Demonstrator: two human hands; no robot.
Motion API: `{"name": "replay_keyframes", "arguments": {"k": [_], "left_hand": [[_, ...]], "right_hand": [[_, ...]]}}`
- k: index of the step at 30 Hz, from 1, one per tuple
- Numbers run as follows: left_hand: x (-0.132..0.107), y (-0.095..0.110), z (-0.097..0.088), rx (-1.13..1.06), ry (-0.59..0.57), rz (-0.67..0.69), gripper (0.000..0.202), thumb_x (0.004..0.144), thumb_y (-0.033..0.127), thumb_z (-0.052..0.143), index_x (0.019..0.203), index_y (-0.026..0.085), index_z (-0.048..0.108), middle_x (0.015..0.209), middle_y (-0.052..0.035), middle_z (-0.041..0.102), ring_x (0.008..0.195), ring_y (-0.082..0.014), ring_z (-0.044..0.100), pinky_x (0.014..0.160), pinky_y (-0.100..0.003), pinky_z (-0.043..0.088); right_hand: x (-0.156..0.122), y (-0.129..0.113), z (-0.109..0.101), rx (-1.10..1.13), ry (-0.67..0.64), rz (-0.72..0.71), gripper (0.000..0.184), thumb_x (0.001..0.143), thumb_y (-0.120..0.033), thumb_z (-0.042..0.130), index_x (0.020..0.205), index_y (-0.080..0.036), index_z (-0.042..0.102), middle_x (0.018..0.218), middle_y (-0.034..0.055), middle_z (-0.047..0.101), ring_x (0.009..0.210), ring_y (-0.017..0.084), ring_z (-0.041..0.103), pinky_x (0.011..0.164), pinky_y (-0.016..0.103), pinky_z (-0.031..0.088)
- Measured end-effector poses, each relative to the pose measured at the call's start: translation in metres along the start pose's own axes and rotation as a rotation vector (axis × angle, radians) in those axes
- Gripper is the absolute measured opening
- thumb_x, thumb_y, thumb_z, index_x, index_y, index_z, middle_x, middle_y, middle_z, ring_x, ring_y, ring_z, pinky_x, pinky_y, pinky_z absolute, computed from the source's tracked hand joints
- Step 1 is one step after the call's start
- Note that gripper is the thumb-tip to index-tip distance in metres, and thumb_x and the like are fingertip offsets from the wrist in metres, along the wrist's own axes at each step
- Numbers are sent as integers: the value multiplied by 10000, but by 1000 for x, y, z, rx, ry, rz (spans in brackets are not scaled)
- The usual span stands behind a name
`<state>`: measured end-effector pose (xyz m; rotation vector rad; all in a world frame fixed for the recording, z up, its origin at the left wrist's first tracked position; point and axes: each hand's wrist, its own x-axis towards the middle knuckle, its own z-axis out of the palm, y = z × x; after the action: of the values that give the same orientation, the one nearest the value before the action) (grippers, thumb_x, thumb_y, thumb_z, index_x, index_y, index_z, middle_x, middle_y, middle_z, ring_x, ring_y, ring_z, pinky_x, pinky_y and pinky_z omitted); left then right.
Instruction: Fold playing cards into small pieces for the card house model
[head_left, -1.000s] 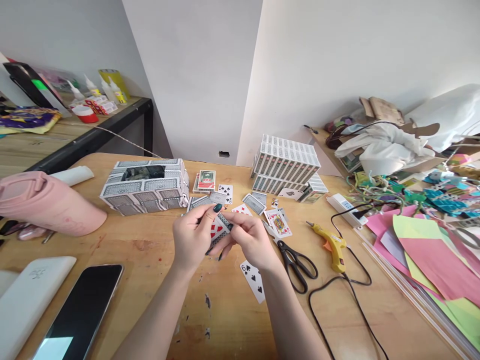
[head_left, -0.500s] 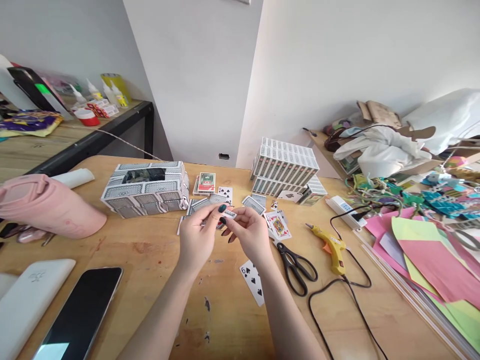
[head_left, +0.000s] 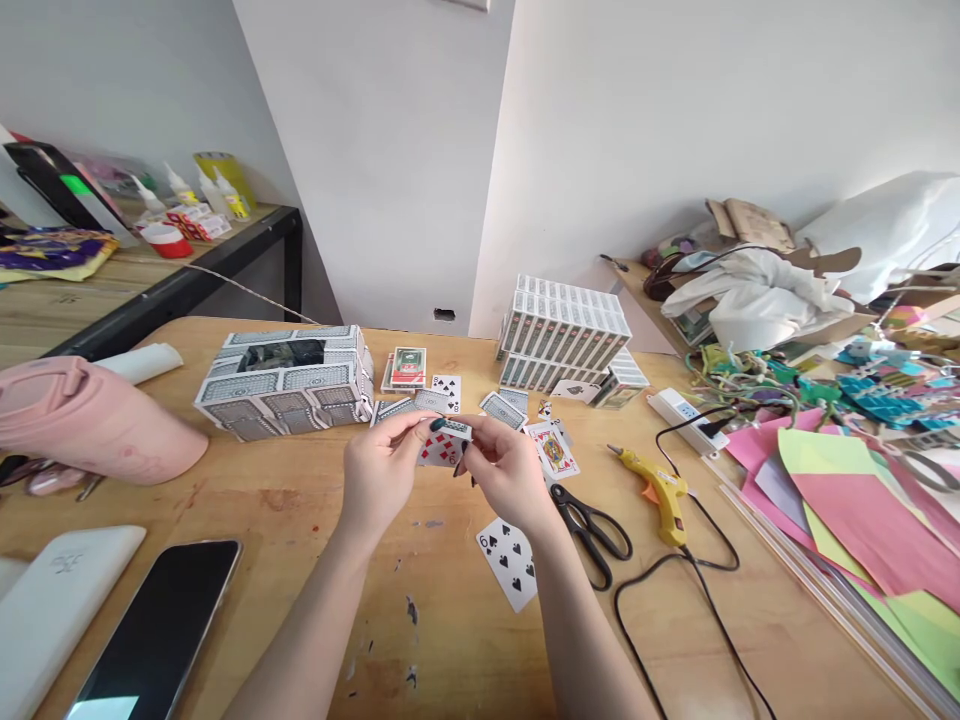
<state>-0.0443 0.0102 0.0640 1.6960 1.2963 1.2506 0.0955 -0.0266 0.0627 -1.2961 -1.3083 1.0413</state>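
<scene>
Both my hands meet above the middle of the wooden table (head_left: 247, 500) and pinch one folded playing card (head_left: 445, 442) with red pips and a patterned back. My left hand (head_left: 382, 475) grips its left end between thumb and fingers. My right hand (head_left: 510, 470) grips its right end the same way. Below my right wrist a six of spades (head_left: 511, 563) lies face up. More loose cards (head_left: 517, 415) are scattered just beyond my hands. A box covered in card backs (head_left: 289, 382) stands to the left of them.
Stacked card packs (head_left: 566, 330) stand at the back. Black scissors (head_left: 592, 520) and a yellow glue gun (head_left: 660, 485) with its black cord lie to the right, then coloured paper sheets (head_left: 847, 490). A pink bag (head_left: 90, 420), a phone (head_left: 161, 630) and a white case (head_left: 52, 600) lie left.
The hands lifted the card and brought it back down while folding it; its red pips now face me under a folded-over patterned edge. The view shifted slightly.
</scene>
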Motion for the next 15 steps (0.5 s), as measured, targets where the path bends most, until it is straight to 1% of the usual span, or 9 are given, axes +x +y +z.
{"name": "replay_keyframes", "arguments": {"k": [3, 5, 7, 9, 11, 15], "left_hand": [[1, -3, -1, 36, 3, 19, 177, 784, 270, 544, 834, 200, 699, 805, -11, 723, 700, -144, 663, 612, -214, 530], [-1, -4, 0, 85, 2, 69, 182, 793, 273, 534, 840, 210, 698, 816, -8, 723, 706, -143, 663, 617, -215, 526], [-3, -5, 1, 145, 6, 144, 187, 803, 273, 524, 854, 220, 696, 827, -5, 723, 708, -142, 662, 635, -221, 522], [-5, -6, 3, 199, 11, 214, 190, 814, 269, 517, 864, 225, 694, 830, -3, 723, 700, -135, 660, 653, -222, 515], [-6, -7, 4, 231, 21, 249, 187, 820, 269, 517, 864, 224, 693, 822, -3, 723, 682, -128, 656, 649, -216, 508], [-5, -7, 2, 251, 60, 242, 190, 820, 268, 513, 856, 226, 695, 829, -2, 724, 699, -135, 661, 642, -216, 502]], "right_hand": [[-1, -1, -3, -2, -29, 2, 394, 714, -125, 425, 1051, -173, 623, 607, -19, 582, 498, 93, 542, 471, 207, 439], [-1, -1, -4, -14, -17, 16, 350, 736, -172, 466, 1050, -166, 622, 626, -10, 592, 482, 91, 529, 457, 210, 436], [-1, -1, -5, -29, 20, 15, 283, 758, -233, 507, 998, -156, 636, 652, 8, 611, 478, 93, 532, 446, 210, 434], [0, -2, -5, -41, 54, 2, 234, 784, -268, 503, 923, -153, 653, 635, 12, 617, 455, 87, 534, 431, 200, 426], [-1, -3, -5, -68, 65, -21, 228, 806, -257, 473, 883, -159, 663, 616, 8, 619, 434, 81, 544, 429, 190, 427], [-3, -4, -3, -115, 31, -65, 278, 809, -200, 420, 939, -177, 664, 654, 9, 635, 490, 97, 609, 470, 193, 465]]}}
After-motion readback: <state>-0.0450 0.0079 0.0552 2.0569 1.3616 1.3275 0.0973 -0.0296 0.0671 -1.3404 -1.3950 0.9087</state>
